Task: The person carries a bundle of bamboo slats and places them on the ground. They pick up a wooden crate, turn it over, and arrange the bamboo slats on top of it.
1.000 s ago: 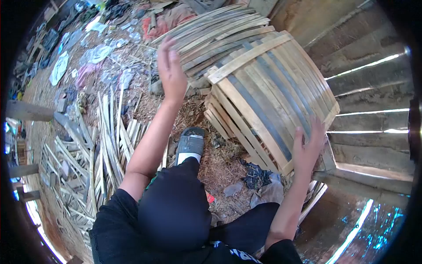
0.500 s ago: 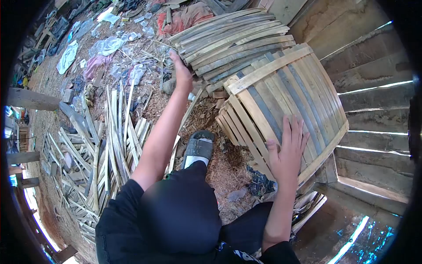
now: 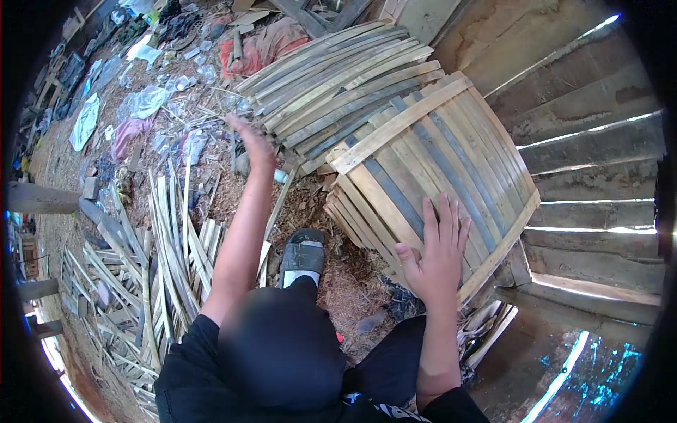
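Observation:
A stack of wooden slat panels [image 3: 338, 84] lies ahead of me, made of thin pale and grey strips. Nearer on the right is another slatted wooden panel [image 3: 430, 155], with a crosspiece along its upper left edge and more panels beneath it. My right hand [image 3: 437, 247] rests palm down on its slats, fingers stretched and slightly spread. Beside the left end of the far stack, my left hand [image 3: 255, 149] is held edge-on with its fingers extended, holding nothing.
Loose wooden strips [image 3: 173, 240] pile up on the left. My sandalled foot [image 3: 303, 257] stands on ground strewn with wood chips. A plank wall [image 3: 592, 169] runs along the right. Plastic scraps and cloth [image 3: 86, 121] litter the far left, and a red sack [image 3: 264, 46] lies behind the stack.
The view has shifted a little, so the panels sit further left. My left hand has drawn slightly away from the far stack's end; my right hand stays flat on the near panel.

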The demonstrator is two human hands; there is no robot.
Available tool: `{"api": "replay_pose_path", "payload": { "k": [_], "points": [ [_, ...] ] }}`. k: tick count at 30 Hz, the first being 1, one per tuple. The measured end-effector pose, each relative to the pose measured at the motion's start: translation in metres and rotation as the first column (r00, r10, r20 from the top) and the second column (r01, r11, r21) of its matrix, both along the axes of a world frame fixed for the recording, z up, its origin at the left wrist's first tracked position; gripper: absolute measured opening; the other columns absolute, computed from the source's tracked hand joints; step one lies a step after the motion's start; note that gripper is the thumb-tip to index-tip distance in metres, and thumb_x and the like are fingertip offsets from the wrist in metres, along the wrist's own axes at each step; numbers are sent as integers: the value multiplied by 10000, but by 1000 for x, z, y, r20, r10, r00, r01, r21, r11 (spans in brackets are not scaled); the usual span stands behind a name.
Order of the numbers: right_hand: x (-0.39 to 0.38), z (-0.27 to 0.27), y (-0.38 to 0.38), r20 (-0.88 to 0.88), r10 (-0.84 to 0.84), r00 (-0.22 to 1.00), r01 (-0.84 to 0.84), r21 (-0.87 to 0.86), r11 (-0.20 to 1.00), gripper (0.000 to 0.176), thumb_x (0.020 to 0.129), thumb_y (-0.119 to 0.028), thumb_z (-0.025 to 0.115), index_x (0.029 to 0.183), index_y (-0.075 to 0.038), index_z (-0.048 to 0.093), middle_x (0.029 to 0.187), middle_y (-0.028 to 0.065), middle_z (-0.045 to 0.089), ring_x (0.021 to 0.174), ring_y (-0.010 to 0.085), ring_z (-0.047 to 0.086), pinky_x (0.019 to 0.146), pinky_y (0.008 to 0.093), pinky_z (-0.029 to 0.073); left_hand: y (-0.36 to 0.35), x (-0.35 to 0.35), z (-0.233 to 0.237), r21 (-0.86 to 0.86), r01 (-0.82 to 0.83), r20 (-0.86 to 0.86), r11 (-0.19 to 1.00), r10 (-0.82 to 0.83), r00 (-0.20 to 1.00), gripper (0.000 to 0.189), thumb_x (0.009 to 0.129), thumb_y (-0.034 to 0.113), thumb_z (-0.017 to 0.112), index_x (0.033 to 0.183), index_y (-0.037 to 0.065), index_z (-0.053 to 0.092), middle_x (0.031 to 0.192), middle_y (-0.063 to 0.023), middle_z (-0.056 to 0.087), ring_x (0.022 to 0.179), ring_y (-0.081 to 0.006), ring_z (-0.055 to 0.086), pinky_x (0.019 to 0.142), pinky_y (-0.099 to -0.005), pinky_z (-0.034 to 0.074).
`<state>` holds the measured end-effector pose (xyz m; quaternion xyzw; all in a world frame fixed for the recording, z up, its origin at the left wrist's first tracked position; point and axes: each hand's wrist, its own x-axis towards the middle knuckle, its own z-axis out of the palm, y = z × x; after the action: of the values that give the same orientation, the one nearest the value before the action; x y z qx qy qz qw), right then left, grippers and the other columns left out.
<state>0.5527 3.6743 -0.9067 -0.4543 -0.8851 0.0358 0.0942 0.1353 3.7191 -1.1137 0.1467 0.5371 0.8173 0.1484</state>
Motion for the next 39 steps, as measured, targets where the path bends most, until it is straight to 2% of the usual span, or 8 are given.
{"api": "replay_pose_path", "payload": {
  "k": [9,18,22,26,29,33,35,39],
  "points": [
    [2,2,0,-52,6,999,-7,-15,1000,900,986,-716,562,1621,-85,474,1699,221,383,1601,450,298,1304,674,118,14,-4,-6,81,95,9,992,-97,995,820,1153,642,146,1752,83,121,1830,-115,120,1683,-294,78,1340,-372,38],
    [4,3,-1,-59,13,998,-14,-26,1000,879,990,-705,555,1615,-91,485,1692,206,404,1600,438,309,1312,652,125,-17,-47,-18,-124,-5,47,992,11,999,790,1174,585,189,1705,7,275,1784,-174,259,1652,-293,221,1337,-402,124],
    [3,3,-1,-40,9,999,-10,-33,999,885,993,-709,547,1623,-91,477,1698,210,392,1603,438,303,1313,649,119,-1,-98,-10,-304,-286,-515,909,96,852,458,1093,263,587,1412,-63,616,1510,-275,590,1426,-390,554,1190,-450,416],
    [0,4,0,-23,8,1000,-9,-36,999,890,999,-713,534,1623,-80,475,1702,224,377,1601,448,298,1310,656,117,32,-126,42,-308,-522,-867,795,-9,499,412,1062,240,615,1392,-3,660,1484,-276,612,1395,-428,567,1186,-470,431],
    [-3,7,1,-39,0,999,-3,-63,998,899,1006,-730,501,1619,-73,479,1701,227,375,1601,453,297,1308,661,114,65,-148,55,-380,-270,-876,885,-251,411,394,1044,241,632,1376,36,683,1463,-247,637,1378,-454,571,1188,-495,437],
    [-2,6,4,-54,-7,999,3,-77,997,916,1006,-756,463,1618,-74,482,1703,224,374,1601,453,296,1306,664,112,99,-161,52,-648,-177,-747,741,-573,337,491,1082,383,582,1428,42,657,1483,-211,644,1415,-427,564,1203,-461,429],
    [-3,7,4,-61,-18,998,11,-108,994,931,1003,-775,438,1615,-75,487,1704,225,372,1603,452,294,1305,666,110,103,-168,51,-885,77,-385,460,-813,436,561,1124,447,530,1546,83,591,1582,-188,584,1515,-348,495,1279,-403,329],
    [-3,9,6,-75,-17,997,8,-112,994,925,1006,-774,433,1608,-75,499,1699,226,382,1598,455,307,1304,666,116,105,-179,47,-845,184,-384,502,-810,443,683,1082,562,546,1542,58,584,1541,-230,607,1454,-387,557,1231,-427,401]
  ]
}}
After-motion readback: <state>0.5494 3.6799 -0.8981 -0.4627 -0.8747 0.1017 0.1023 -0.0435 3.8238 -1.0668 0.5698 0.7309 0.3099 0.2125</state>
